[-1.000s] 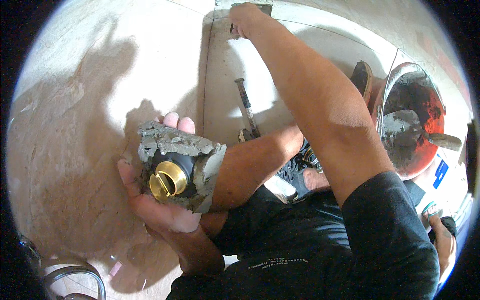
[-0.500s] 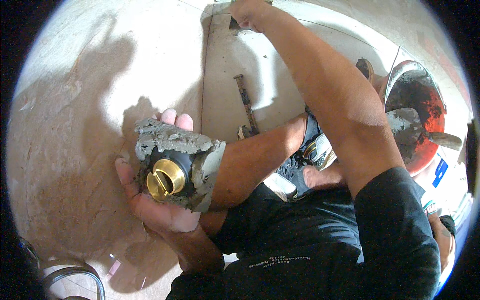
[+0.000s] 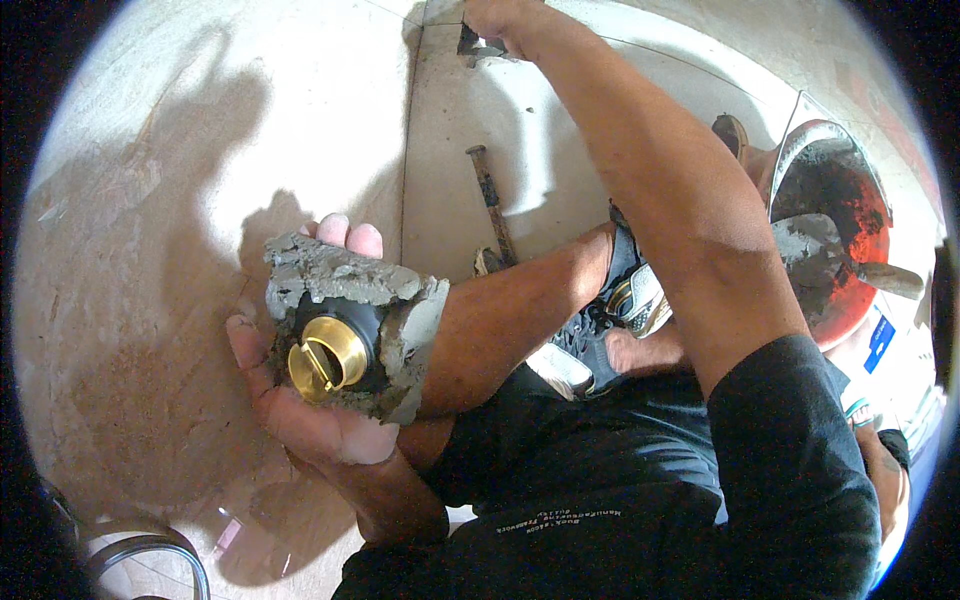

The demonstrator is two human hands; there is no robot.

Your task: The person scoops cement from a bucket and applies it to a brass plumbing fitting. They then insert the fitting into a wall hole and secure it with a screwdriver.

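My left hand [image 3: 345, 432] cradles a floor drain [image 3: 345, 345] from beneath, its fingers curled round the far edge. The drain's underside faces up: a brass outlet with a tilted brass flap stands in a black collar. Grey wet mortar [image 3: 340, 275] is heaped thickly around that collar, rough at the edges. At the top of the view, my right arm is stretched far out. My right hand [image 3: 508, 25] is over a dark square hole [image 3: 470, 42] in the tiled floor, and its fingers are partly cut off by the picture's edge and not readable.
A hammer-like tool [image 3: 490, 200] lies on the tiles ahead of my shin. On the right stands a red bucket [image 3: 855, 315] with mortar inside and a wooden-handled trowel [image 3: 890, 281] across it. A dark hose [image 3: 150, 545] curves at lower left. Another person's limb [image 3: 888, 480] shows at the right edge.
My right hand has shifted slightly at the hole, and more of the hole's opening shows. My left hand and the drain have moved a little to the left.
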